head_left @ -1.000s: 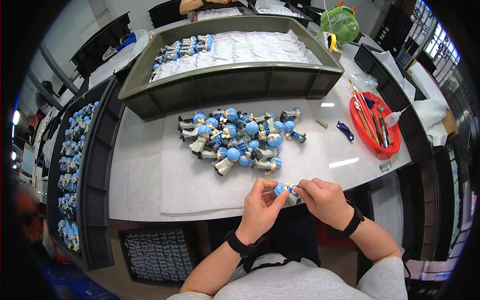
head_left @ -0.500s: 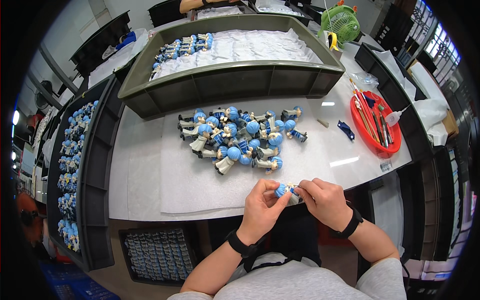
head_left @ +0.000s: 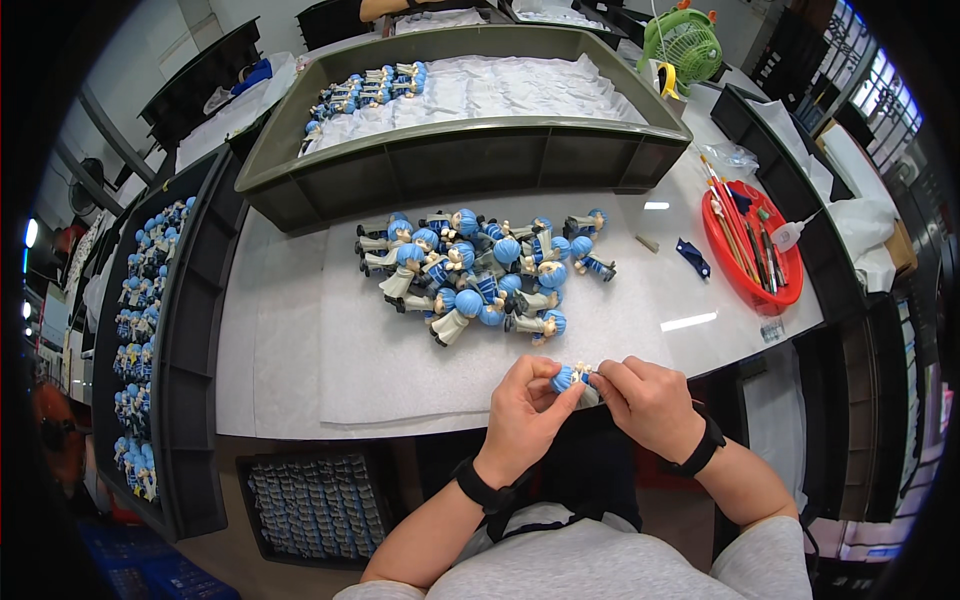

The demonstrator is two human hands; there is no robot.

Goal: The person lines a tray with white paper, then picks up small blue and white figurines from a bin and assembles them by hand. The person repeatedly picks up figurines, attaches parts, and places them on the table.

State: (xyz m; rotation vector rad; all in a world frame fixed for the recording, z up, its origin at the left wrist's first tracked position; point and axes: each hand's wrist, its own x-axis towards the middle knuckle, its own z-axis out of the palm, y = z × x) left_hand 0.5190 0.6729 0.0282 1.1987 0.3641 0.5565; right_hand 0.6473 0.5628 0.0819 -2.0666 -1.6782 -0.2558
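At the table's near edge, my left hand [head_left: 530,409] is closed round a small figurine [head_left: 563,381] with light blue hair and a blue and cream body. My right hand [head_left: 648,402] is closed at its other side, with thumb and forefinger pinched together against it. Something thin and dark shows at those fingertips, too small to name. My fingers hide the figurine's lower part. Beyond my hands, a loose heap of similar figurines [head_left: 468,304] lies on a white sheet [head_left: 375,375], some face up and some on their sides.
Behind the heap stands a large grey-green tray [head_left: 455,165], lined with white, with figurines at its left. A dark crate [head_left: 195,420] of figurines flanks the table; another bin [head_left: 262,548] sits below. At right are a red basket [head_left: 715,235] of brushes and a green fan [head_left: 682,48].
My hands and the figurine stay in nearly the same place. At the far top edge, another person's forearm has shifted slightly.
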